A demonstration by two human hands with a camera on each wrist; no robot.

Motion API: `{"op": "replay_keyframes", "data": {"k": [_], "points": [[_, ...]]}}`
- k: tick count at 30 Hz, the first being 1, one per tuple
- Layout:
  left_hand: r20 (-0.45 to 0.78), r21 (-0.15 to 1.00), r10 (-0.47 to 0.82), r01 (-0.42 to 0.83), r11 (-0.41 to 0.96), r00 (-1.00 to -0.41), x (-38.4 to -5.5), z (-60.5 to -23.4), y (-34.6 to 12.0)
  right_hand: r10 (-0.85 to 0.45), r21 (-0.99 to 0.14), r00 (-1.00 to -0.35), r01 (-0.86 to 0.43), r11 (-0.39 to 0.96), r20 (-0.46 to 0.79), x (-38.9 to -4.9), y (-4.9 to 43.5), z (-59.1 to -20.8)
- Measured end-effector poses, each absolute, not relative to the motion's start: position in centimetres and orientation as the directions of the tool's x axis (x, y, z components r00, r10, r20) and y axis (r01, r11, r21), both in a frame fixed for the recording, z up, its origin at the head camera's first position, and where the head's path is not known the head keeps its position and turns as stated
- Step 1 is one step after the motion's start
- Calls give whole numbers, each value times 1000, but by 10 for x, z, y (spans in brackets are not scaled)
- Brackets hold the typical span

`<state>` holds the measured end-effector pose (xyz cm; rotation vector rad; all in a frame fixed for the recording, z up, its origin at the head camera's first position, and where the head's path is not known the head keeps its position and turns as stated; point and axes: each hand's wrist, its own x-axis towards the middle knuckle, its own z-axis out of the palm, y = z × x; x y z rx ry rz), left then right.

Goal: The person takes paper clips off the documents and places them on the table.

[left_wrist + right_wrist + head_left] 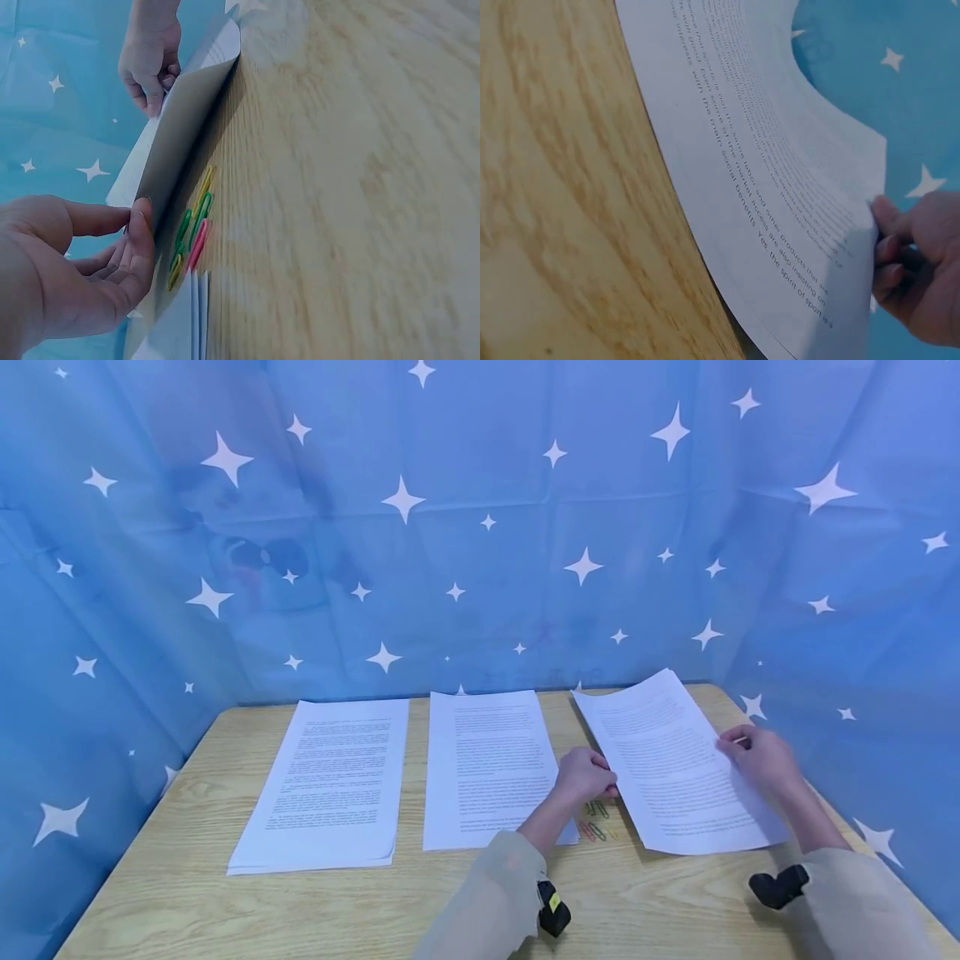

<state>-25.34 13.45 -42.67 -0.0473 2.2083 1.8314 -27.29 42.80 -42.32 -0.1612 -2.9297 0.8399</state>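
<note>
Printed sheets of paper (667, 768) are held a little above the table at the right, sagging between both hands. My left hand (585, 774) pinches their left edge between thumb and fingertips. On the opposite edge, my right hand (761, 758) pinches the paper with thumb and forefinger. Whether it is one sheet or more, I cannot tell. Below the left hand lie several colored paper clips (594, 827); the left wrist view shows yellow, green and pink clips (196, 225) beside the lifted paper's underside (180, 135).
A stack of printed paper (322, 785) lies at the left of the wooden table (172, 893). Another stack (487, 768) lies in the middle, partly under the left forearm. A blue curtain with white stars (480, 543) hangs behind and along both sides.
</note>
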Motion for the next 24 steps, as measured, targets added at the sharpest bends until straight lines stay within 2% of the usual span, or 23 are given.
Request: {"op": "replay_keyframes", "data": {"k": [8, 13, 18, 24], "points": [[-280, 947, 137, -250, 204, -950, -262, -432, 130, 111, -491, -994, 84, 867, 26, -279, 435, -431], [-265, 950, 121, -237, 205, -957, -265, -433, 132, 159, -503, -987, 142, 853, -9, -283, 437, -436], [-265, 951, 122, -238, 199, -956, -266, -433, 132, 172, -508, -985, 139, 850, 18, -285, 436, -437], [-271, 953, 127, -247, 174, -954, -266, -434, 131, 209, -533, -978, 181, 827, -8, -283, 436, -436]]}}
